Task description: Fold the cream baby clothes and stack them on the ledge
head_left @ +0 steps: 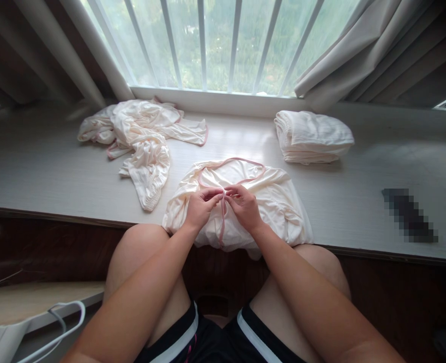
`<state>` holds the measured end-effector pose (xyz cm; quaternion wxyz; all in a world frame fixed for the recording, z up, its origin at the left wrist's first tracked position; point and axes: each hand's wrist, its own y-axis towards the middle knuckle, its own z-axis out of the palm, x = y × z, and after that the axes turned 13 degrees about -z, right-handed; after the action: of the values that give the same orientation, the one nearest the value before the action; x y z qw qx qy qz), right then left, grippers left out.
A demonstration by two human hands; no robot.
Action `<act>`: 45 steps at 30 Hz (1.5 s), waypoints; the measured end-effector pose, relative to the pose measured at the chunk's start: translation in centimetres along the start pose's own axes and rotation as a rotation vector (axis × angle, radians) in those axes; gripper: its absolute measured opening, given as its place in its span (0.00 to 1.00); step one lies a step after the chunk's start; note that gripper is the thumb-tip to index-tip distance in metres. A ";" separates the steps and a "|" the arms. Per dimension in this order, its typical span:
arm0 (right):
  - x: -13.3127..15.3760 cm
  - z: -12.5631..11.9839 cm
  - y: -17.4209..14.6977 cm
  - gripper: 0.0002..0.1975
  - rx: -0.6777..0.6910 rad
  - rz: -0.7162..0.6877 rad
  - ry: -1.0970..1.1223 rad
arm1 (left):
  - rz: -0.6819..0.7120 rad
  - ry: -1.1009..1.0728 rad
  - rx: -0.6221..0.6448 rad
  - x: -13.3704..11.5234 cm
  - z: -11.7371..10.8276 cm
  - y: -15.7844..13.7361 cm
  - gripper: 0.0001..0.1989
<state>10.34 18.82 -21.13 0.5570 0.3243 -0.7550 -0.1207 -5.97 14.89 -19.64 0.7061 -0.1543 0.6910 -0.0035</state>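
A cream-coloured shirt with pink trim [276, 201] lies spread in front of me, its lower part hanging over the edge of the ledge. At the base of its neckline, my left hand [201, 206] pinches the pink-edged front opening. My right hand [243, 204] pinches the same spot from the other side, and the fingertips of both hands nearly meet. Whatever small fastening may be between the fingers is hidden. Below the hands the pink trim runs down the front of the shirt.
The pale ledge [56, 176] runs under a barred window [215, 45]. Crumpled cream garments with pink trim [140, 136] lie at left, a folded cream stack [314, 136] at right. A dark blurred object [410, 216] rests farther right. White hangers [71, 322] are at lower left.
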 end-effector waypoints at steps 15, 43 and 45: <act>-0.2 0.2 -0.1 0.10 -0.038 -0.012 0.076 | -0.021 -0.007 0.062 -0.2 0.0 -0.1 0.16; -0.3 -0.9 1.1 0.04 0.058 -0.044 -0.124 | -0.036 0.032 -0.007 -0.4 0.0 -0.2 0.17; -0.4 -0.8 1.0 0.04 0.060 -0.032 -0.100 | -0.033 0.032 -0.005 -0.4 -0.1 -0.2 0.18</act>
<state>10.81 20.04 -20.61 0.5068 0.3466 -0.7797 -0.1231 -6.01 14.82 -19.17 0.6944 -0.1673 0.6997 -0.0157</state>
